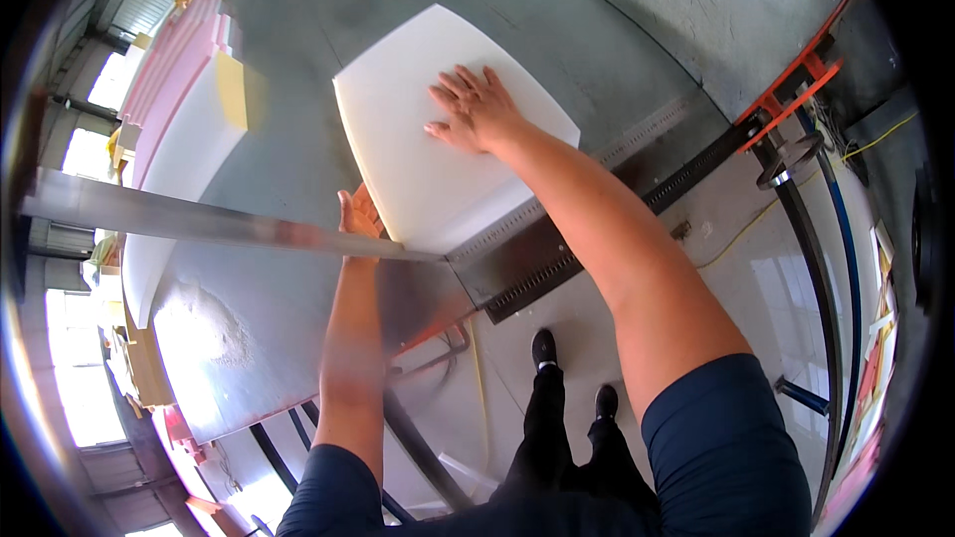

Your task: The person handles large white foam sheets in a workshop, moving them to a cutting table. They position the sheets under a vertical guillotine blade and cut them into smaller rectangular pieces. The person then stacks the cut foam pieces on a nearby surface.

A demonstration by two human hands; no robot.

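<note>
A white block that looks like foam (398, 129) lies on the grey metal table (298, 50). My right hand (476, 111) rests flat on top of it with the fingers spread. At its left edge my left hand (360, 213) is open, the thumb up and the palm turned toward the block's side. A long flat metal strip, like a saw blade (219, 222), crosses the view from the left. It meets the table by the block's near corner and passes in front of my left wrist. The left fingertips are partly hidden behind the block.
White, yellow and pink foam sheets (189, 129) stand at the table's left. A ruler scale (637, 142) and a black toothed rail (532, 288) run along the near edge. An orange metal frame (796, 85) and a black pole (811, 259) stand at the right. Pale dust (204, 323) covers the table's left corner.
</note>
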